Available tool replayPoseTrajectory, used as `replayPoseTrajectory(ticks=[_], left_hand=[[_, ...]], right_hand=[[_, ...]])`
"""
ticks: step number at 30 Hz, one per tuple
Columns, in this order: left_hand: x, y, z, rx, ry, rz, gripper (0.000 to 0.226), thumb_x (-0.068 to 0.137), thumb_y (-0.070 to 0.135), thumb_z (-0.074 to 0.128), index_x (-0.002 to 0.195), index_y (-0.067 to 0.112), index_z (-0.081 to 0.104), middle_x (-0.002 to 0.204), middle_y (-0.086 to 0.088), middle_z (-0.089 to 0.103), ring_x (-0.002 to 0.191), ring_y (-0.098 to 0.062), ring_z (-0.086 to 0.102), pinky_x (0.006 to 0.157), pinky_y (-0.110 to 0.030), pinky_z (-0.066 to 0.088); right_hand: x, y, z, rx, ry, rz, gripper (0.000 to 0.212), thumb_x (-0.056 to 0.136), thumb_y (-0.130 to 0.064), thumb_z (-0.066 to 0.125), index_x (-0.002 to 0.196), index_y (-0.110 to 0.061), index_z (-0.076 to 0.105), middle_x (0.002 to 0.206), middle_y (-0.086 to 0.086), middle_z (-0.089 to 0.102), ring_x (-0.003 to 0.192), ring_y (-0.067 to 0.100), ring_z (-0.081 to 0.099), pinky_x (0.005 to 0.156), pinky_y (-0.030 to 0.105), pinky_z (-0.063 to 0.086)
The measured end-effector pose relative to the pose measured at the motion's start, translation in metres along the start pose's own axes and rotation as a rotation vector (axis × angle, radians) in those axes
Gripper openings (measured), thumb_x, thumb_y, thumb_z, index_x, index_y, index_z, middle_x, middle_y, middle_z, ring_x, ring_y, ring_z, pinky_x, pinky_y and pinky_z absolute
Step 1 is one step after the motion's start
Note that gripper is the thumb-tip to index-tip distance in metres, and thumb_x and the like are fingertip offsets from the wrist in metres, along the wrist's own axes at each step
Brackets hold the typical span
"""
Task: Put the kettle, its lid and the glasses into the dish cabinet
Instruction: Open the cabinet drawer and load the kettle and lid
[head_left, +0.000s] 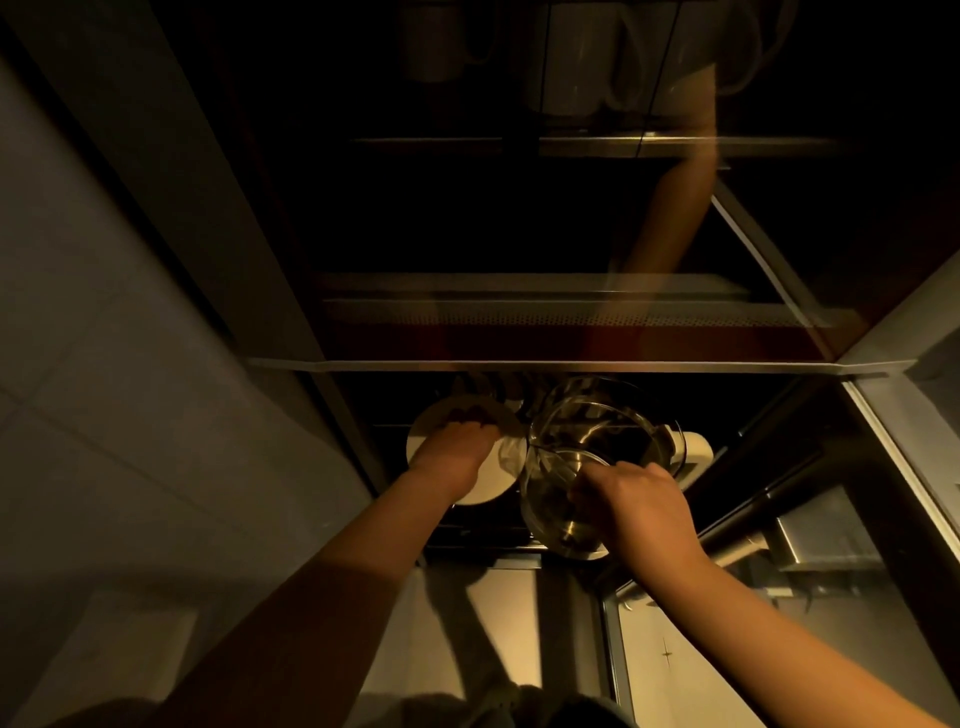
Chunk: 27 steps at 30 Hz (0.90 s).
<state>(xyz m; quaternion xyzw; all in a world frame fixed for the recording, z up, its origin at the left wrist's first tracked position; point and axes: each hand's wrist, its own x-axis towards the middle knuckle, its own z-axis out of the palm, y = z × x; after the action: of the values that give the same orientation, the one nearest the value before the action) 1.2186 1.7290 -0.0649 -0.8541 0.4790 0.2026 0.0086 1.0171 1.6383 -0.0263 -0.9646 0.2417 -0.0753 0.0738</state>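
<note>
the dish cabinet (571, 366) stands open in dim light, with a perforated shelf (519, 314) above its lower rack. the glass kettle (587, 467) lies tilted inside the lower compartment, its white handle (693, 454) toward the right. just left of it sits a white plate (467, 488). the right hand (644, 512) grips the kettle's rim, fingers curled over the edge. the left hand (457, 444) rests curled on the plate, apparently holding it.
</note>
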Motion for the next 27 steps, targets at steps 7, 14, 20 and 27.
replayPoseTrajectory(ticks=[7,14,20,27], left_hand=[[0.011,-0.003,0.002,-0.169,-0.015,-0.056,0.049,0.098,0.024,0.043,0.145,0.014,0.032,0.147,-0.012,0.037,0.13,-0.028,0.039,0.103,-0.032,0.032],[0.017,0.0,0.005,-0.317,0.013,-0.163,0.051,0.098,0.034,0.043,0.145,0.018,0.03,0.144,-0.009,0.039,0.125,-0.028,0.042,0.094,-0.029,0.035],[0.016,0.005,0.004,-0.309,0.045,-0.172,0.037,0.098,0.031,0.044,0.131,0.012,0.048,0.131,-0.012,0.051,0.116,-0.029,0.05,0.088,-0.03,0.038],[0.007,-0.002,0.008,-0.088,0.085,0.032,0.047,0.089,0.062,0.039,0.106,0.024,0.061,0.103,0.0,0.063,0.089,-0.019,0.059,0.059,-0.023,0.032]], right_hand=[[0.002,-0.003,-0.002,-0.021,0.011,-0.01,0.016,0.075,-0.024,0.073,0.089,-0.028,0.066,0.075,-0.005,0.065,0.072,0.016,0.06,0.063,0.024,0.031],[0.0,-0.002,-0.002,-0.025,0.082,-0.001,0.022,0.067,-0.023,0.081,0.085,-0.027,0.068,0.067,-0.005,0.065,0.062,0.014,0.058,0.061,0.022,0.031],[0.001,-0.001,-0.001,-0.014,0.133,-0.011,0.026,0.061,-0.021,0.085,0.079,-0.026,0.068,0.061,-0.005,0.062,0.055,0.013,0.057,0.057,0.021,0.03],[0.003,0.0,0.001,0.005,0.175,-0.012,0.028,0.059,-0.022,0.086,0.074,-0.029,0.063,0.057,-0.007,0.059,0.052,0.011,0.054,0.055,0.021,0.031]])
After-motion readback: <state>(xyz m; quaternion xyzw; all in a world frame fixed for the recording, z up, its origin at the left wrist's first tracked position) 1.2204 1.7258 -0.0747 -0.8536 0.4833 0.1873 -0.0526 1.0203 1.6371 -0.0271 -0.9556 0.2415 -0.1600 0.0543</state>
